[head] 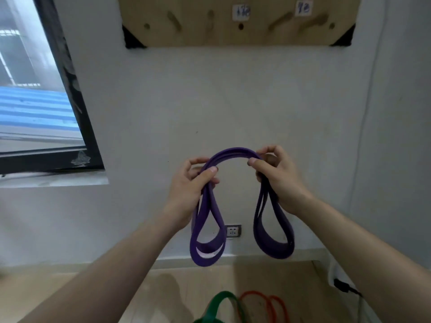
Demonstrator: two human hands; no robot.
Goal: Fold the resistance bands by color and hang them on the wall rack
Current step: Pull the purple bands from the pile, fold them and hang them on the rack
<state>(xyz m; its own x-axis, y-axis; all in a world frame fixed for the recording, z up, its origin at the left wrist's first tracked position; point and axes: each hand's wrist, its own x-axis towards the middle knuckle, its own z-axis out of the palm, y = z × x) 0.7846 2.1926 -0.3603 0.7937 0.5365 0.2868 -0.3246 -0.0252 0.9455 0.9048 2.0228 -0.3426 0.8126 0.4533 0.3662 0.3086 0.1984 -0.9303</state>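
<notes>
Below wooden wall rack [238,31], folded purple resistance band [229,153] arched between left hand [189,185] and right hand [277,176], both pinching it; loops hung down. Green band [221,304], orange band [263,301] near, on floor.

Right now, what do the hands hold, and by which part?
The purple band, by its arched top: left hand on one side, right hand on the other.

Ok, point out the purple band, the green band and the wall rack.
purple band [232,152]: head view, top of its arch.
green band [222,295]: head view, top of its curve.
wall rack [256,37]: head view, bare wood near the lower edge.
</notes>
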